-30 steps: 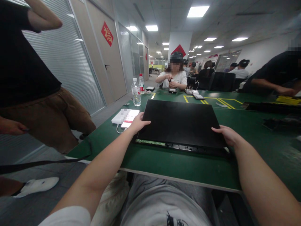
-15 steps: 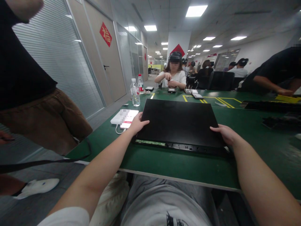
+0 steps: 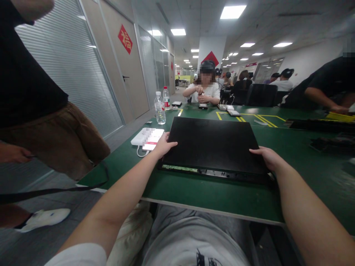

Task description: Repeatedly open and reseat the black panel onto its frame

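Over on the left, a person in a black top (image 3: 24, 74) stands beside the green table (image 3: 210, 201). A white box (image 3: 137, 137) and a lit phone (image 3: 153, 139) lie just left of the sitter's left hand (image 3: 165, 145), with a clear bottle (image 3: 160, 109) beyond them. That hand grips the left edge of the black panel (image 3: 212, 144), thumb on top. The panel is over the near part of the table, a green circuit strip (image 3: 180, 168) showing along its near edge. The right hand (image 3: 269, 157) grasps its right side, thumb on top too. Black parts (image 3: 324, 144) lie farther right.
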Demonstrator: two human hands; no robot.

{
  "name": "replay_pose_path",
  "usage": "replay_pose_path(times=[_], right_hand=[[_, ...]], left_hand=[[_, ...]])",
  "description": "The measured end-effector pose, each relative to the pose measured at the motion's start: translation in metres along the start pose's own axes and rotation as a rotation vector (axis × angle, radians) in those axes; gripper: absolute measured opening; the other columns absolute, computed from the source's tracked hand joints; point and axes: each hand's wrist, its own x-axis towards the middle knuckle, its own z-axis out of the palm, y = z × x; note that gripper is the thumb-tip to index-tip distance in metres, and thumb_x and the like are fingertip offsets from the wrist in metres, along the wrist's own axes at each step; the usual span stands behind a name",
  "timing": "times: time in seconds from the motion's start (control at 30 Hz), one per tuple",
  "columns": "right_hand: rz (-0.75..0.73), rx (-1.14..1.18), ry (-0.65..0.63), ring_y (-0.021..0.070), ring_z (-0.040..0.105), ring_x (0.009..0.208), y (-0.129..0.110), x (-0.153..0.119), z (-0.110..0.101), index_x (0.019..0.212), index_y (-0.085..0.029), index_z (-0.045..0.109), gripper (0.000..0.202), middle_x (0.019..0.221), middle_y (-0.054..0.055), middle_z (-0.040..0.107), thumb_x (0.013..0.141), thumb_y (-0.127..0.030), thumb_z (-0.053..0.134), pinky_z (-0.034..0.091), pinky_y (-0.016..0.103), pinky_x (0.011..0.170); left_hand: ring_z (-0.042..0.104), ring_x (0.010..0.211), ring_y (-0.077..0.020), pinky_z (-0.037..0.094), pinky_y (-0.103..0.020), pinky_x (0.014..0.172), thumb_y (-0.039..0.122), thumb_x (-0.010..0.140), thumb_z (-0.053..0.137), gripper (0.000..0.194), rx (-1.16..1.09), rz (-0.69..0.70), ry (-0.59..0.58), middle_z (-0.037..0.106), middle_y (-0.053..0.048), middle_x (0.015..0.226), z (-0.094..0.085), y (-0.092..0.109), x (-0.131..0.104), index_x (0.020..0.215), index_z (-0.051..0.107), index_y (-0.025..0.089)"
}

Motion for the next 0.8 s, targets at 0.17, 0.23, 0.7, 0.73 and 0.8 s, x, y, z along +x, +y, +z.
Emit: replay_pose_path(times=[0.17,0.23,0.7,0.73,0.8], right_hand=[[-0.032,0.047,-0.002,0.0248,0.071,0.065,0.008,0.015,-0.006,0.093,-0.022,0.069,0.026,0.077,0.007,0.075,0.069,-0.013,0.073,0.058,0.037,0.058],[-0.083,0.071,0.014,0.0243,0.071,0.064,0.012,0.022,-0.007,0.092,-0.022,0.069,0.028,0.075,0.006,0.075,0.066,-0.014,0.074,0.058,0.037,0.059],[-0.182,0.099,0.039,0.0243,0.069,0.064,0.009,0.017,-0.003,0.085,-0.025,0.070,0.029,0.077,0.006,0.075,0.057,-0.019,0.077,0.055,0.034,0.053],[-0.181,0.091,0.042,0.0241,0.069,0.064,0.009,0.016,-0.003,0.084,-0.025,0.070,0.028,0.077,0.006,0.075,0.057,-0.020,0.077,0.054,0.034,0.053],[-0.186,0.066,0.050,0.0240,0.068,0.062,0.008,0.016,-0.003,0.085,-0.025,0.070,0.027,0.075,0.006,0.074,0.059,-0.021,0.076,0.054,0.034,0.053]], left_hand=[[0.070,0.119,-0.0318,0.051,-0.051,0.109,0.008,0.066,0.085,0.061,0.032,0.018,-0.039,0.075,-0.013,0.122,0.000,-0.001,-0.001,0.120,0.059,0.017],[0.071,0.118,-0.0321,0.052,-0.052,0.108,0.009,0.066,0.085,0.062,0.032,0.026,-0.038,0.075,-0.013,0.121,-0.001,-0.001,-0.001,0.121,0.058,0.017],[0.075,0.107,-0.0293,0.055,-0.051,0.103,0.006,0.070,0.082,0.064,-0.006,0.022,0.018,0.077,-0.008,0.109,-0.002,0.004,-0.003,0.124,0.051,0.019],[0.075,0.107,-0.0294,0.055,-0.051,0.103,0.006,0.070,0.082,0.064,-0.009,0.022,0.018,0.077,-0.008,0.109,-0.003,0.004,-0.002,0.124,0.051,0.019],[0.075,0.107,-0.0295,0.055,-0.051,0.103,0.007,0.070,0.082,0.064,-0.009,0.019,0.019,0.076,-0.008,0.109,-0.003,0.002,-0.002,0.124,0.050,0.020]])
